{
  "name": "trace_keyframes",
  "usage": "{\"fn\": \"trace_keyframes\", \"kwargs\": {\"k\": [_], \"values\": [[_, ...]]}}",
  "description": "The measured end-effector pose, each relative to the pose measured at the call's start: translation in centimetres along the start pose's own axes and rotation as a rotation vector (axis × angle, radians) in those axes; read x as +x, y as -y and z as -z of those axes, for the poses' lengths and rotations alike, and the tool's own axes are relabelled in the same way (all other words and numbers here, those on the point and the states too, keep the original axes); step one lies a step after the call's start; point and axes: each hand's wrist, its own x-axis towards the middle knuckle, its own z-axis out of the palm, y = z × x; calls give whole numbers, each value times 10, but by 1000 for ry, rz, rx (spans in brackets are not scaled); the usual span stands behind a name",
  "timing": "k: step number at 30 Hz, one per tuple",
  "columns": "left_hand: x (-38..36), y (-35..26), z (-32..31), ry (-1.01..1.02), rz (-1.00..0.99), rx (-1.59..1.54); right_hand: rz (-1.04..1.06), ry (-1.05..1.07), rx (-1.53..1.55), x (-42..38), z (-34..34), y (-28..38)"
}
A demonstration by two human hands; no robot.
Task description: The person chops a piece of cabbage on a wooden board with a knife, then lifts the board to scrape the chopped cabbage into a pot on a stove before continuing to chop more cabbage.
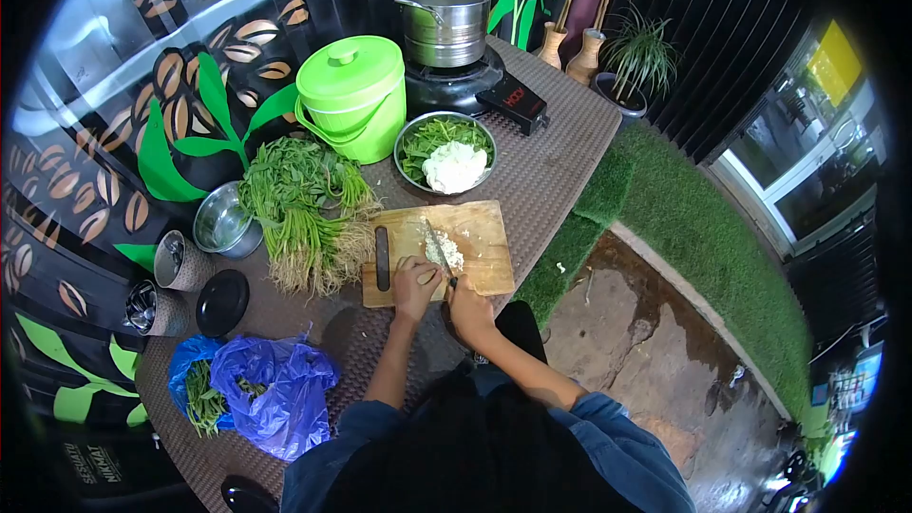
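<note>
My right hand (469, 312) is wrapped round the handle of a kitchen knife (439, 245), its blade pointing away from me over a wooden cutting board (489, 271). Beside the blade lies a small heap of finely chopped white pieces (448, 251), perhaps garlic. My left hand (414, 289) rests on the board's near part, left of the knife, with its fingers curled together. Something small and pale seems to be under those fingertips, but I cannot make out what it is. A dark handle slot (382, 258) runs along the board's left side.
Beyond the board stands a bowl of cut greens with a white mass (454, 169). Rooted leafy greens (309, 204) lie left. Behind are a lidded green bucket (351, 100) and a steel pot (446, 28) on a stove. Blue plastic bags (275, 389) sit near left.
</note>
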Motion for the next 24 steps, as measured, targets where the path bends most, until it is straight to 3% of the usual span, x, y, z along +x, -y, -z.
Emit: {"fn": "trace_keyframes", "kwargs": {"k": [4,7,16,20,24], "values": [[-2,-1,0,-38,-5,-5,-31,90,28,5,14,2],[-2,-4,0,-32,27,-38,-29,5,8,-1,0,6],[-3,-3,0,-56,-7,-35,-66,50,-9,3,-1,12],[-3,2,0,-63,-46,-62,14,84,77,21,16,-4],[-6,-6,1,-67,115,-123,111,183,89,27,41,-24]]}}
